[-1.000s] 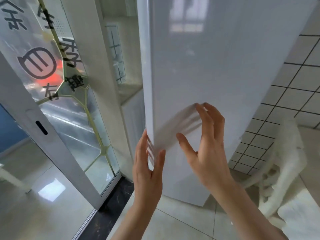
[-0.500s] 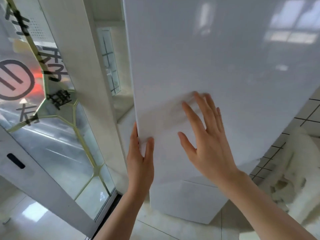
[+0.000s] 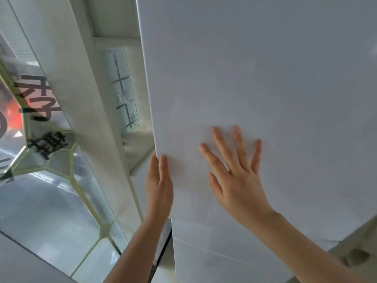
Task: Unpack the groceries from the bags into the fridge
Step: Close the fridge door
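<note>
The tall white fridge door [image 3: 265,78] fills the upper right of the head view. My right hand [image 3: 234,172] lies flat on its front, fingers spread and straight. My left hand [image 3: 159,180] is at the door's left edge, thumb on the front face and the fingers out of sight behind the edge. Below the door is the lower fridge panel [image 3: 204,252]. No bags or groceries are visible.
A white pillar [image 3: 81,99] stands close on the left of the fridge. Beyond it is a glass door [image 3: 51,201] with black lettering and gold lines. A narrow gap with a small window [image 3: 124,92] lies between pillar and fridge.
The view has moved closer and turned up toward the fridge door. My right hand went from fingertip contact to lying flat with spread fingers. My left hand stays on the door's left edge.
</note>
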A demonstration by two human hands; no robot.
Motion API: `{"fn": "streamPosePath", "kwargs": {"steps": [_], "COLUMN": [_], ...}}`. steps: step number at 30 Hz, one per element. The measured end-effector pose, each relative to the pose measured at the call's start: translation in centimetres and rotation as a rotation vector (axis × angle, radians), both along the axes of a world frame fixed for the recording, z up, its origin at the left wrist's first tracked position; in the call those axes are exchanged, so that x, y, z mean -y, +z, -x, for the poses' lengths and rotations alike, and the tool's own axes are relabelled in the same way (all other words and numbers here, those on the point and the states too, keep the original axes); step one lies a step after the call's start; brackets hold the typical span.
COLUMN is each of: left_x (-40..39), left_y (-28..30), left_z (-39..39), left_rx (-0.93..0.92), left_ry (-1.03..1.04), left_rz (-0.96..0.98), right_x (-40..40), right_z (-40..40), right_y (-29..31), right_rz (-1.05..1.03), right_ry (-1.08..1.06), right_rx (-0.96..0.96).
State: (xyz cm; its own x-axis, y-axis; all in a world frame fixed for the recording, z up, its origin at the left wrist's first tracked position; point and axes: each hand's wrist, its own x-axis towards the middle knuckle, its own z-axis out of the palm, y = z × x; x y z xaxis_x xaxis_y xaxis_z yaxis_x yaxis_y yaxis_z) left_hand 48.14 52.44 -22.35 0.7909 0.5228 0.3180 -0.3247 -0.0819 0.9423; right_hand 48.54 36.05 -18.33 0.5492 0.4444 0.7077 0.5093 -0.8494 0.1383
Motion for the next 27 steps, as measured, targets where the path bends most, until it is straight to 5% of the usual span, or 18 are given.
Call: {"fn": "streamPosePath", "kwargs": {"steps": [27], "left_x": [-0.8], "left_y": [-1.7], "left_z": [-6.2], "left_rx": [-0.051], "left_ry": [-0.022], "left_rz": [-0.071], "right_x": [-0.2], "right_z": [-5.3], "right_y": [-0.9], "right_rz": [0.160], "right_ry": [-0.149], "right_rx": [-0.031]}}
